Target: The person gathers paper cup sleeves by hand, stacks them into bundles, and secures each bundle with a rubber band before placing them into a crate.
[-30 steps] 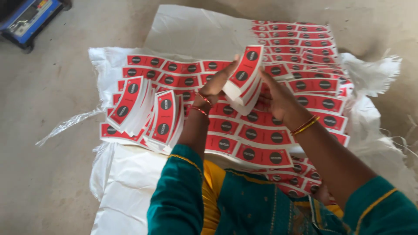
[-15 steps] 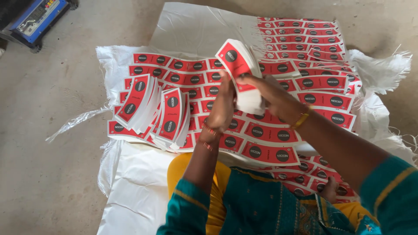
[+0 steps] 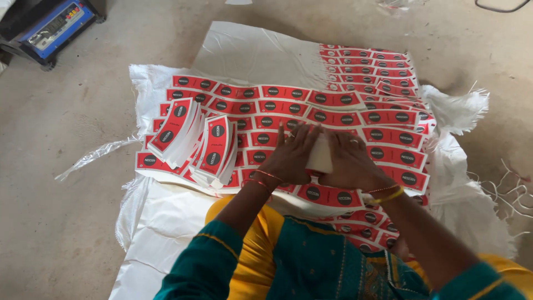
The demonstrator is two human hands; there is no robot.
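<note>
Two hands pressed together around a small stack of cut paper blanks [image 3: 320, 155], white edge showing between the palms. Left hand [image 3: 290, 157] flat against the stack's left side, fingers extended and close together; right hand [image 3: 350, 162] mirrors it on the right side, fingers likewise straight. Stack sits low, just above the rows of red printed blanks [image 3: 333, 100] spread below. Left of the hands: two fanned piles of red blanks [image 3: 194, 139], leaning, apart from the hands. Everything rests on a white woven sack [image 3: 255, 53] laid on the concrete floor [image 3: 61, 211]. Far top left: a blue weighing scale [image 3: 53, 25], well apart.
</note>
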